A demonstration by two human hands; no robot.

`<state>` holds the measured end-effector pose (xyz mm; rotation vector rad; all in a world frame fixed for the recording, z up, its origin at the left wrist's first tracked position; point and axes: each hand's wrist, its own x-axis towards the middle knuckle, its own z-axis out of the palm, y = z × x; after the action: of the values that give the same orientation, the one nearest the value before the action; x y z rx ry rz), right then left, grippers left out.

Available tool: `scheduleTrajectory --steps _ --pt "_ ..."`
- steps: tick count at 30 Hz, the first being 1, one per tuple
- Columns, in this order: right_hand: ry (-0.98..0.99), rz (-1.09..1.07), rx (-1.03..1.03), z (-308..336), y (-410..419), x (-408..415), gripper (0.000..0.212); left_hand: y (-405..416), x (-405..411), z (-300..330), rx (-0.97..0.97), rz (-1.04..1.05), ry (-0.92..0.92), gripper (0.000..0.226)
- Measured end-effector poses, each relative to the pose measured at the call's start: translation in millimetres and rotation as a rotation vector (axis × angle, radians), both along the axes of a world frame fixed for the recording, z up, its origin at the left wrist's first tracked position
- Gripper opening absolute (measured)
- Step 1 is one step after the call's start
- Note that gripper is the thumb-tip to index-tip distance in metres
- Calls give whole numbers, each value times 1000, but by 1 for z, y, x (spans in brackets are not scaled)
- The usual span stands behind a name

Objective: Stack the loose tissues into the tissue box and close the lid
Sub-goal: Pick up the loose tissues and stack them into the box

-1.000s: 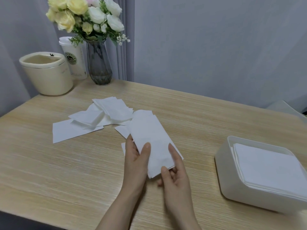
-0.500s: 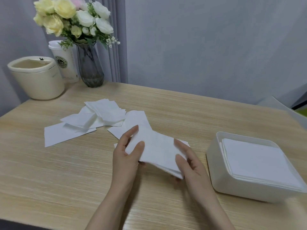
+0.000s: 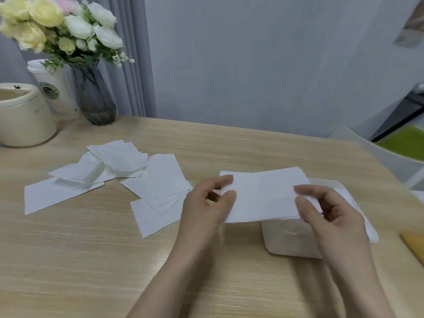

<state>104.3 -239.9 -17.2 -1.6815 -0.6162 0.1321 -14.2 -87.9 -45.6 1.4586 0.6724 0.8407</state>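
Tissues are only partly dealt with, by the look of it. Both hands hold one flat wad of tissues [image 3: 261, 193] level in the air, over the near-left part of the white tissue box [image 3: 291, 239], which sits toward the right edge of the tabletop [image 3: 91, 260]. The left hand [image 3: 206, 203] pinches the wad's left end between thumb and curled fingers; the right hand [image 3: 325, 212] pinches the right end the same way. The wad does not yet rest in the box. A strip of white shows along the box's right side beyond the right hand, so I judge some tissues already lie inside, though most of the opening is hidden.

Plenty is left. A loose pile of tissues [image 3: 160, 191] lies on the tabletop just left of the left hand, and a second scattered heap [image 3: 91, 171] lies farther toward the left edge, fanned and overlapping. I can see no lid for the box anywhere, so closing it is clearly not done.

At the far left corner stand a cream bin [image 3: 23, 120], a paper cup [image 3: 57, 92] and a vase of flowers [image 3: 91, 97].
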Motion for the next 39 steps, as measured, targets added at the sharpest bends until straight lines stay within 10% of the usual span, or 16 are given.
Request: scheduleTrajectory --steps 16,39 --pt "-261 -361 -381 -7 -57 53 21 -41 81 -10 710 -111 202 55" --pt "-517 -401 -449 -34 -59 64 15 -35 80 -7 942 -187 415 40"
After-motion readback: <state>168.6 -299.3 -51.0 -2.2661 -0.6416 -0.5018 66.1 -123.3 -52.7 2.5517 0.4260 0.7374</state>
